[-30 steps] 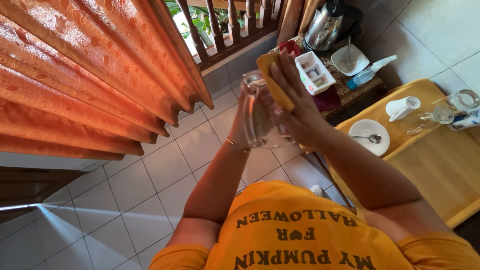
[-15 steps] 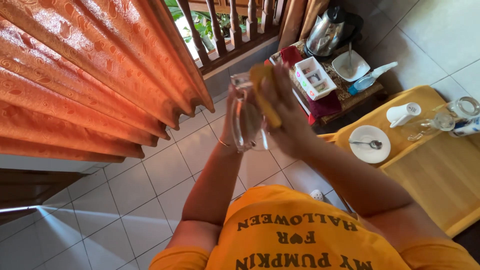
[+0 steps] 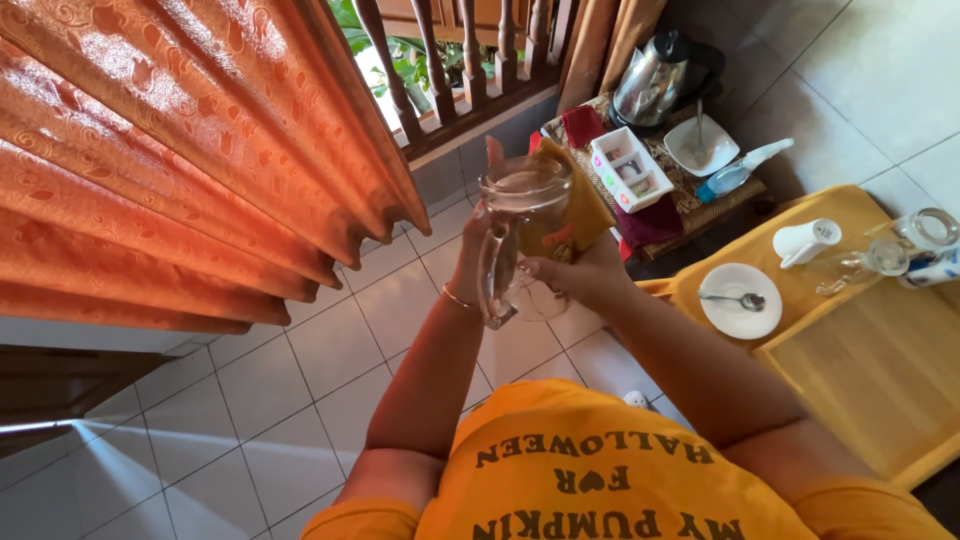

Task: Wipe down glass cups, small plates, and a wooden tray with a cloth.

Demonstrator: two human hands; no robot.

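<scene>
Glass mug (image 3: 522, 235) (clear, with a handle) is held up in front of the chest, above the tiled floor (image 3: 300, 350), mouth tilted toward the camera. Left hand (image 3: 478, 240) is wrapped around the handle side, fingers closed on it. Right hand (image 3: 570, 275) is cupped against the lower body of the mug and presses a yellow cloth (image 3: 580, 205) to the glass on its far side; both hands are clamped on the mug, close together. Orange curtain (image 3: 180, 150) hangs at left, near the mug but not touching. Behind the mug: low table with a white compartment box (image 3: 630, 168), a kettle (image 3: 655, 75), a white bowl (image 3: 700, 145). At right, a yellow tray (image 3: 850, 340) carries a white plate (image 3: 738, 300) with a spoon (image 3: 737, 298) on it, well apart from the hands.
</scene>
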